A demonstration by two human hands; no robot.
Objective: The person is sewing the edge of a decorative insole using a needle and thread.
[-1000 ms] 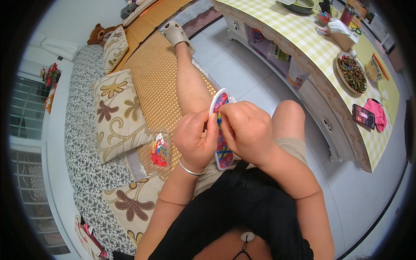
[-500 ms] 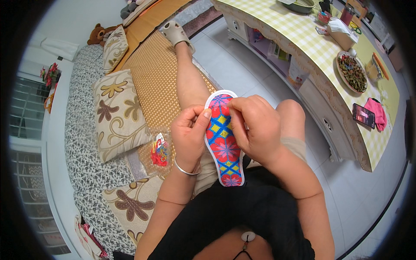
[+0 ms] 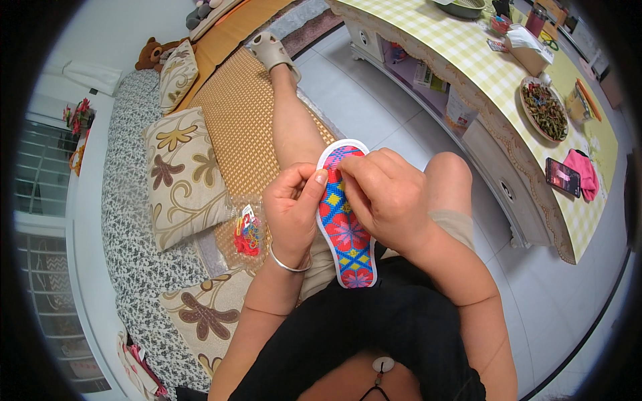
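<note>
An embroidered insole (image 3: 348, 230) with a white rim stands in front of me, patterned in red, pink, blue and yellow. My left hand (image 3: 292, 200) is closed on its left edge near the wide upper end, thumb on the stitched face. The fingers of my right hand (image 3: 388, 190) are pinched together against the upper stitching. Whatever is in that pinch, a needle or thread, is too small to make out. The right hand covers part of the insole's right side.
On the woven mat (image 3: 231, 100) to my left lies a clear bag of coloured thread (image 3: 247, 234), beside a floral cushion (image 3: 184, 175). At the right, a checked-cloth table (image 3: 461, 50) carries a plate of food (image 3: 544, 110), a phone (image 3: 562, 177), a pink cloth (image 3: 584, 175) and a tissue box (image 3: 528, 52).
My right hand has shifted slightly left, its pinched fingers now over the middle of the insole's upper part instead of its right edge. The left hand keeps its hold.
</note>
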